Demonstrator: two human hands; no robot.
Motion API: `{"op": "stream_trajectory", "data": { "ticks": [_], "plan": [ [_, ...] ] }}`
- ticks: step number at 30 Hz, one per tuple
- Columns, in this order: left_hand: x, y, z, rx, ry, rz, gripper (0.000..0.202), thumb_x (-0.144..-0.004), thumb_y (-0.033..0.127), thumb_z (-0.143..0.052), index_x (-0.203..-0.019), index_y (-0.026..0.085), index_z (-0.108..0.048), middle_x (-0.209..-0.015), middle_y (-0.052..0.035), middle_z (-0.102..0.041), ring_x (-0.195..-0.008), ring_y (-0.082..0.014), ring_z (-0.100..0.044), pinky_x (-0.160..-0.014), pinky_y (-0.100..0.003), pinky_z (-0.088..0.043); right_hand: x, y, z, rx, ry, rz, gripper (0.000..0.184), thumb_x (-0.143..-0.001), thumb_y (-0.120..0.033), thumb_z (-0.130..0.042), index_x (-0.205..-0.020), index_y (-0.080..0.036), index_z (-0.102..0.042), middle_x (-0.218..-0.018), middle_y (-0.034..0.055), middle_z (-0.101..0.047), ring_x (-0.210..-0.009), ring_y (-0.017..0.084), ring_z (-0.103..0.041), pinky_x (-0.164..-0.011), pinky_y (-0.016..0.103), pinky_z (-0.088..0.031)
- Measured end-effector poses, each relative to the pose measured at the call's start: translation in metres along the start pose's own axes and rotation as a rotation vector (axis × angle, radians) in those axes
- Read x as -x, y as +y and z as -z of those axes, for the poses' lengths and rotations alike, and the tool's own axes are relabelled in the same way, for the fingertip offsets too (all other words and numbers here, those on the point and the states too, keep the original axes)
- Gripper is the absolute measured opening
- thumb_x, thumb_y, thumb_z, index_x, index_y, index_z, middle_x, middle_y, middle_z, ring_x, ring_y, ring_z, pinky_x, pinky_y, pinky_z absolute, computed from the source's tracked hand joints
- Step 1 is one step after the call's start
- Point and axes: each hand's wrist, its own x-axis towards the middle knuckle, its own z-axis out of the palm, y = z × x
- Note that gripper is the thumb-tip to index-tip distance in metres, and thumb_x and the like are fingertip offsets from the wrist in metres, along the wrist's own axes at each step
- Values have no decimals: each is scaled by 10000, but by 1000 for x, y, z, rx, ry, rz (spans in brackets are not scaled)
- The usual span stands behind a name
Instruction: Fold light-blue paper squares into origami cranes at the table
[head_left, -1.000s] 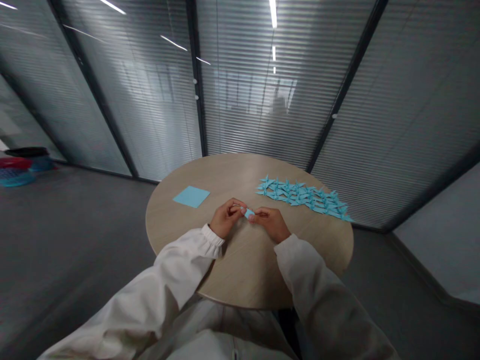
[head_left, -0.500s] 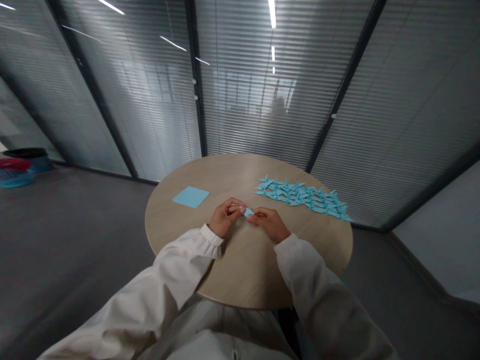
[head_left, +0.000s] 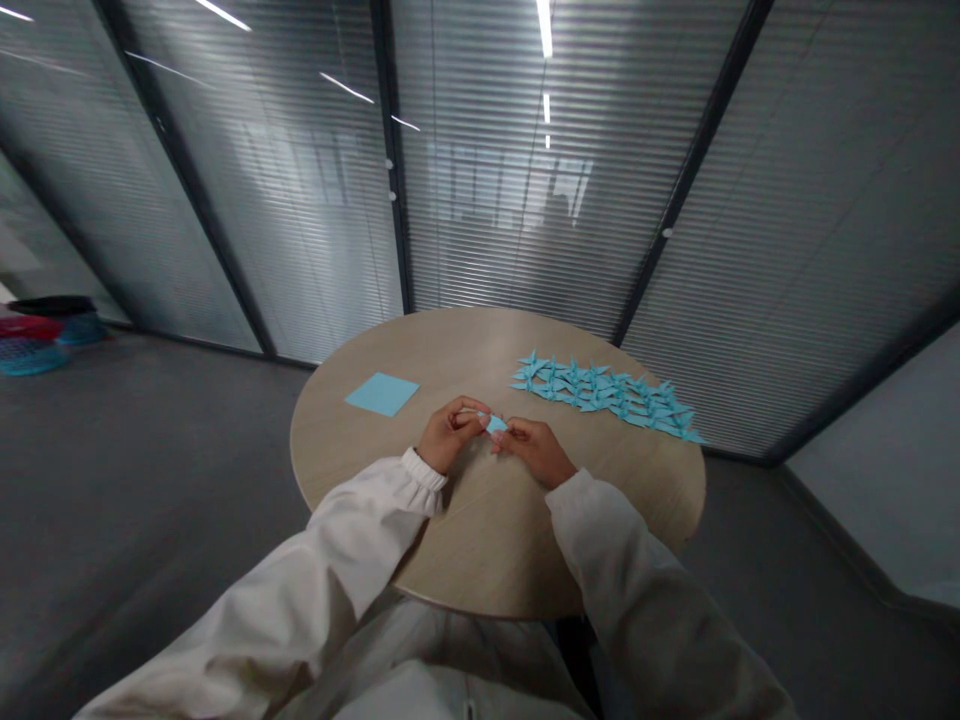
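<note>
A small folded piece of light blue paper (head_left: 496,425) is pinched between my two hands above the middle of the table. My left hand (head_left: 452,434) grips its left end with thumb and fingers. At the other end, my right hand (head_left: 537,447) holds it between thumb and fingertips. The fingers cover part of the paper, so its exact folds cannot be made out. Beyond my left hand lies a flat square sheet of light blue paper (head_left: 382,394). Rows of several folded blue paper cranes (head_left: 600,388) stand close together beyond my right hand.
The round wooden table (head_left: 495,560) carries all the paper, and my body is at its near edge. A glass partition with blinds (head_left: 510,250) rises behind it. Blue and red baskets (head_left: 34,355) stand on the floor (head_left: 187,450) at far left.
My right hand has shifted very slightly to the left, and its fingers have changed position on the paper. My left hand, the sheet and the cranes look unmoved.
</note>
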Motion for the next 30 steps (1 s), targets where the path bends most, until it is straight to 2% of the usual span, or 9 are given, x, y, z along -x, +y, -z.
{"op": "stream_trajectory", "data": {
  "ticks": [4, 7, 11, 14, 19, 22, 27, 30],
  "plan": [
    [0, -1, 1, 8, -5, -4, 358, -611, 367, -721, -811, 128, -543, -635, -14, -666, -552, -102, -579, -608, -238, -465, 0, -4, -2, -27, -41, -31, 400, -797, -504, -474, -738, -147, -645, -718, 51, -672, -637, 127, -587, -632, 241, -440],
    [0, -3, 1, 3, -33, 3, 340, -624, 358, -717, -807, 125, -549, -601, -4, -652, -558, -100, -581, -614, -229, -463, 2, -8, -1, -30, -24, -23, 464, -830, -525, -398, -711, -144, -636, -655, 49, -655, -600, 129, -585, -621, 245, -442],
    [-1, -4, 1, 15, -58, 35, 359, -621, 358, -722, -835, 122, -554, -637, -14, -669, -579, -104, -599, -639, -235, -472, 4, -10, 1, 160, 74, 44, 482, -853, -501, -378, -580, -159, -580, -583, 30, -620, -563, 116, -556, -656, 247, -429],
    [-2, -3, 1, 23, -33, 60, 384, -600, 369, -733, -834, 119, -558, -658, -26, -681, -582, -116, -611, -659, -256, -484, 4, -10, 0, 199, 111, 66, 448, -862, -472, -380, -609, -161, -580, -580, 17, -609, -563, 110, -548, -651, 239, -423],
    [-1, 1, 0, 38, 25, 59, 410, -565, 384, -748, -819, 118, -565, -708, -52, -698, -626, -144, -634, -687, -290, -497, 2, -7, -3, 16, 29, 4, 320, -808, -441, -484, -684, -163, -584, -617, 7, -611, -563, 104, -550, -582, 219, -432],
    [0, 2, -1, 38, 14, 57, 410, -562, 386, -748, -817, 123, -565, -722, -56, -702, -645, -157, -642, -699, -306, -502, 3, -5, -2, 54, 60, 0, 252, -764, -394, -559, -650, -170, -569, -610, 5, -618, -566, 107, -560, -580, 219, -438],
    [0, 1, -1, 36, 16, 76, 426, -548, 390, -753, -823, 120, -571, -724, -59, -702, -657, -167, -649, -722, -321, -505, 3, -3, -1, 108, 66, 42, 266, -794, -366, -531, -622, -167, -566, -593, 7, -620, -552, 104, -558, -576, 218, -436],
    [-2, 1, 0, 20, 75, 84, 433, -539, 393, -755, -820, 120, -571, -704, -56, -700, -622, -159, -643, -697, -311, -510, 2, -2, -3, 140, 129, 31, 197, -777, -378, -556, -749, -185, -583, -626, -13, -618, -573, 110, -564, -594, 230, -451]
  ]
}}
